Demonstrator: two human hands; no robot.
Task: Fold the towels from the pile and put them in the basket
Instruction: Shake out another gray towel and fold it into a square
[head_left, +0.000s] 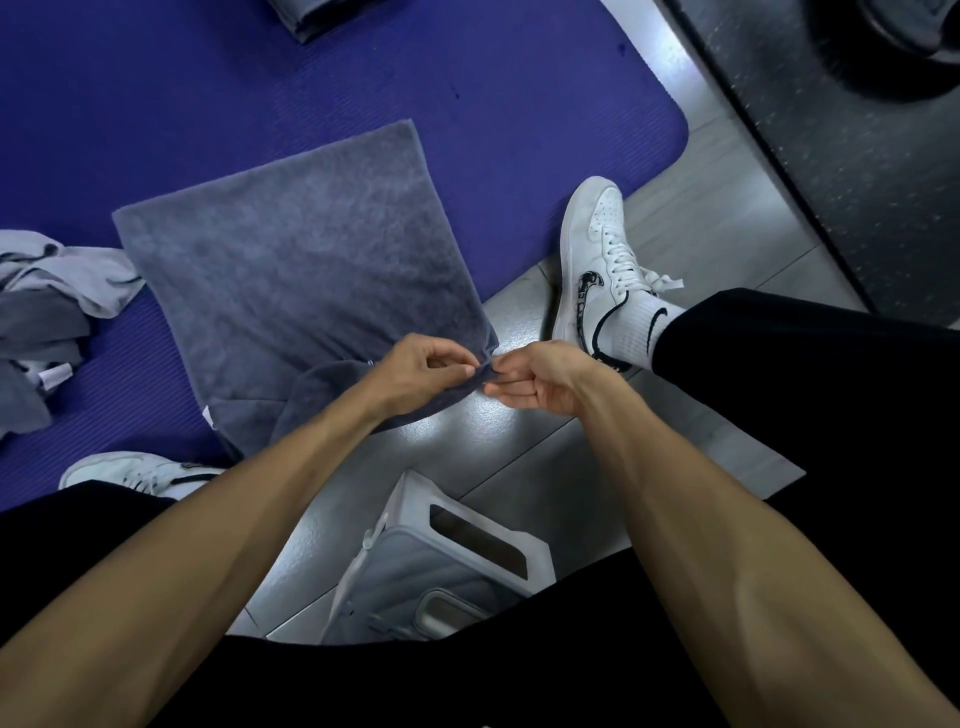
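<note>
- The grey towel (291, 260) lies spread on the purple mat (156, 114); its pile is thick and fuzzy, and its far half forms a rough square with soft corners.
- Its near edge is bunched and rolled up under your wrists, and its near right corner reaches off the mat onto the floor (701, 244).
- Your left hand (421, 366) pinches that near right corner between thumb and curled fingers.
- Your right hand (540, 376) sits just beside the left, palm turned up, fingers curled in toward the same corner; you cannot tell from here whether they actually grip the cloth.
- The mat is foam with fine ribbed lines and a rounded far right corner.
- The pile of towels (47, 306) sits crumpled at the mat's left edge, mixing pale grey and darker grey cloth; a small white tag shows on it, too small to read.
- A folded grey towel (311, 21) lies at the top edge of the view.
- The basket (441, 561) stands on the floor between your legs, pale grey plastic, boxy, with slot-shaped handle cut-outs.
- The floor is glossy grey tile with thin joints; a dark speckled surface (831, 156) runs beside it on the right.
- Your white leather sneaker (597, 270) carries a patterned swoosh; the white ribbed sock (647, 332) shows a black swoosh. No other writing can be read.
</note>
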